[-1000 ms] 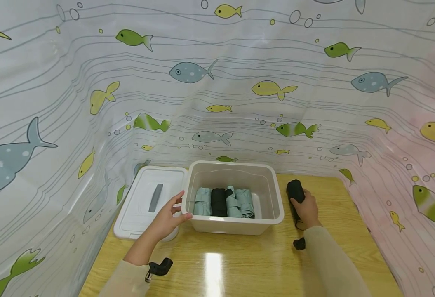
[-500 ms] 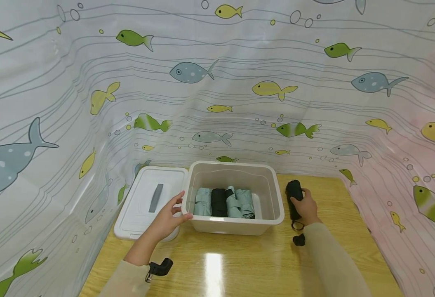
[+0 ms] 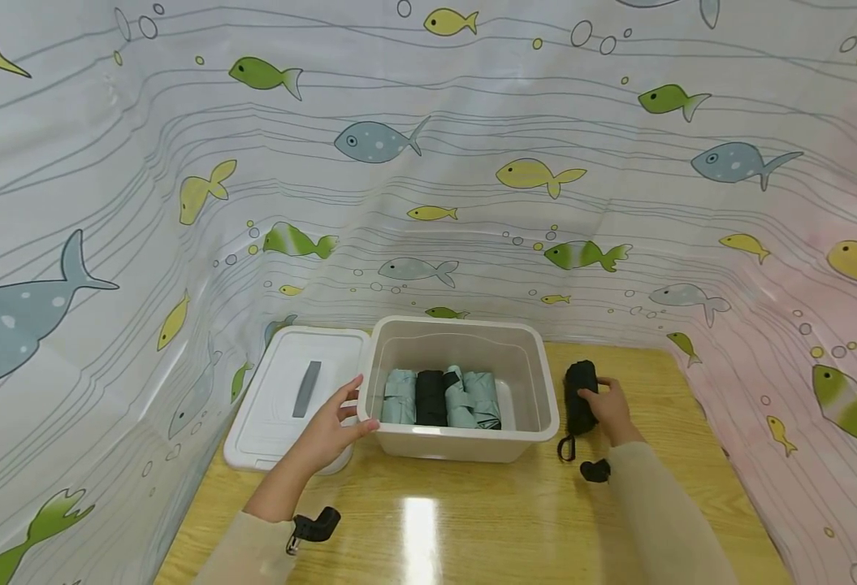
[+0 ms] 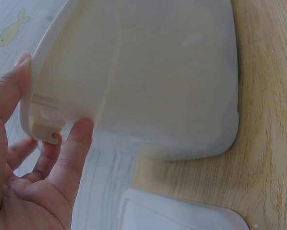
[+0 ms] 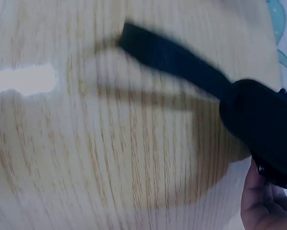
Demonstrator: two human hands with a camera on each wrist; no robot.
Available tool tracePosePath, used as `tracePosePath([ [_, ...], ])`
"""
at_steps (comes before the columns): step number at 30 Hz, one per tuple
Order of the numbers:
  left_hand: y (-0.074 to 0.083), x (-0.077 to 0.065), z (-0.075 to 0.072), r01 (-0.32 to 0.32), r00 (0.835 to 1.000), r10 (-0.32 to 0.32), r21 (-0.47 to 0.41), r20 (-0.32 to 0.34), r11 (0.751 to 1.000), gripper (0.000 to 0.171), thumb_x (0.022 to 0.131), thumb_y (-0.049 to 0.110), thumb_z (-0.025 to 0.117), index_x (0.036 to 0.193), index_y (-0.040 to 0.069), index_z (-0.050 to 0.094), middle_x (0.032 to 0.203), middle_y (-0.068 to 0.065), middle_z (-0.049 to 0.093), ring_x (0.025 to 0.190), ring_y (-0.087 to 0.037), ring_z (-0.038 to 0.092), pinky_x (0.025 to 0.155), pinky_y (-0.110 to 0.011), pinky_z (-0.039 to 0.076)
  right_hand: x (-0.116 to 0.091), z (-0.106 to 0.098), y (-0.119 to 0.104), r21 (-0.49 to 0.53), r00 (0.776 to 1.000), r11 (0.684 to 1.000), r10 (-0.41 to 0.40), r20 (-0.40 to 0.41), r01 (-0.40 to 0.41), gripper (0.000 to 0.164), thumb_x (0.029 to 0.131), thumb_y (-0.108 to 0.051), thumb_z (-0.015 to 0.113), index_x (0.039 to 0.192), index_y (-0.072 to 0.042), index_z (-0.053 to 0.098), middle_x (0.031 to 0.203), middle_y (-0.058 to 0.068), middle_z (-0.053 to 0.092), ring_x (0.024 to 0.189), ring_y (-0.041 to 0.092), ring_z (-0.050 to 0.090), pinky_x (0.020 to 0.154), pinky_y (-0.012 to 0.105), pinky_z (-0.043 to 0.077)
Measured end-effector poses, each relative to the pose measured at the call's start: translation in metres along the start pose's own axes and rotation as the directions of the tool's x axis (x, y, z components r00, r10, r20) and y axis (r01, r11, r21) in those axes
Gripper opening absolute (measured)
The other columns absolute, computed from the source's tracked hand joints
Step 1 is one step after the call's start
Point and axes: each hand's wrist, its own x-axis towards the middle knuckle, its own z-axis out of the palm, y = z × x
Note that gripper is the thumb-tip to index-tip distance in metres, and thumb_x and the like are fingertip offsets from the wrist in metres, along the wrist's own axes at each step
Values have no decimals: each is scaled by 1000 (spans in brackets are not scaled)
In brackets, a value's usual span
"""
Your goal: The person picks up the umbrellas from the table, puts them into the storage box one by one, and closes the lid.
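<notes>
A beige plastic storage bin stands on the wooden table, with several folded umbrellas side by side inside: pale green ones and a black one. My left hand grips the bin's near left corner. In the left wrist view the thumb lies on the rim and fingers press the bin wall from outside. Right of the bin, my right hand holds another black folded umbrella from its right side. Its wrist strap sticks out towards the table's near side; the far end is out of the right wrist view.
A white lid with a grey handle lies left of the bin, close against it. Fish-patterned sheeting encloses the back and sides of the table. Small black devices are strapped to both wrists.
My right hand has shifted its hold on the black umbrella, which has turned slightly, its strap end swinging left. The left hand and the bin stay put.
</notes>
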Motion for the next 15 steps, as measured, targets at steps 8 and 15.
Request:
tracePosePath([
  [8, -1, 1, 0, 16, 1000, -16, -1, -3, 1000, 90, 89, 28, 79, 160, 17, 25, 148, -21, 40, 132, -40, 49, 96, -48, 51, -9, -4, 3, 162, 998, 987, -10, 63, -1, 76, 103, -26, 55, 159, -1, 9, 157, 36, 14, 136, 53, 35, 108, 59, 36],
  [15, 2, -2, -1, -8, 1000, 8, -11, 4, 1000, 89, 90, 25, 78, 160, 13, 24, 148, -24, 40, 131, -42, 49, 95, -49, 52, -23, -12, -13, 191, 995, 979, -85, 53, 73, 78, 103, -28, 57, 162, -10, 9, 155, 34, 24, 131, 51, 43, 102, 59, 43],
])
